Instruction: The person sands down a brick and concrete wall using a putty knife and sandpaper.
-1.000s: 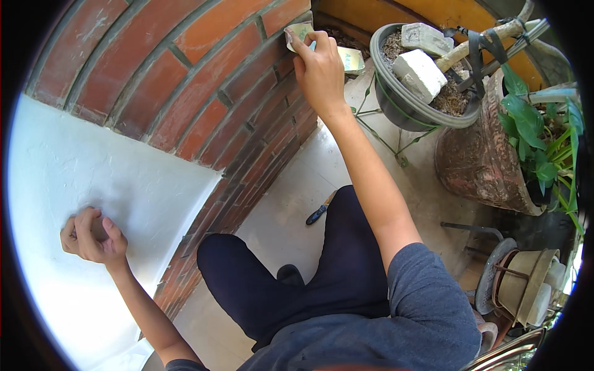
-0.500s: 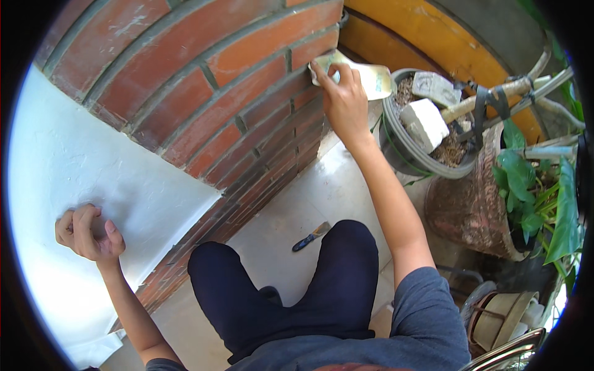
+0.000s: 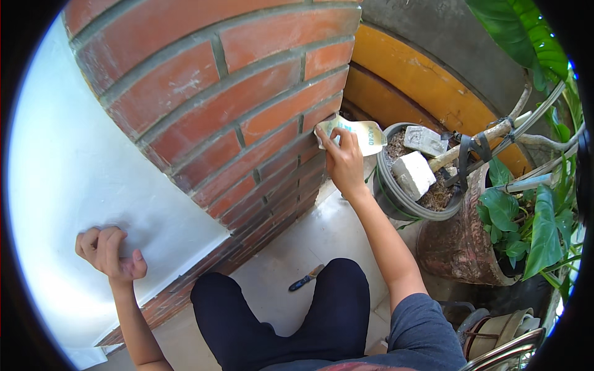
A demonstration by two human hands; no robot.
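Observation:
My right hand (image 3: pixel 346 162) pinches a pale, curling sheet of sandpaper (image 3: pixel 369 137) with print on its back. It presses one end of the sheet against the brick wall (image 3: pixel 266 86), close to the wall's far right edge. The sheet's loose end sticks out to the right, toward the rim of a grey plant pot (image 3: pixel 385 167). On the left, my left hand (image 3: pixel 111 252) is beside the white wall (image 3: pixel 68 185), fingers loosely curled and thumb apart, with nothing in it. Whether its knuckles touch that wall I cannot tell.
A putty knife (image 3: pixel 304 278) with a dark handle lies on the pale floor between my knees. White and grey blocks (image 3: pixel 413 175) sit in the grey pot. Branches (image 3: pixel 479 142), a worn brown pot (image 3: pixel 451 247) and leafy plants (image 3: pixel 544 229) crowd the right side.
The view has shifted, so the walls, pots and both hands appear lower. My right hand still holds the sandpaper at the brick edge; my left hand stays by the white wall.

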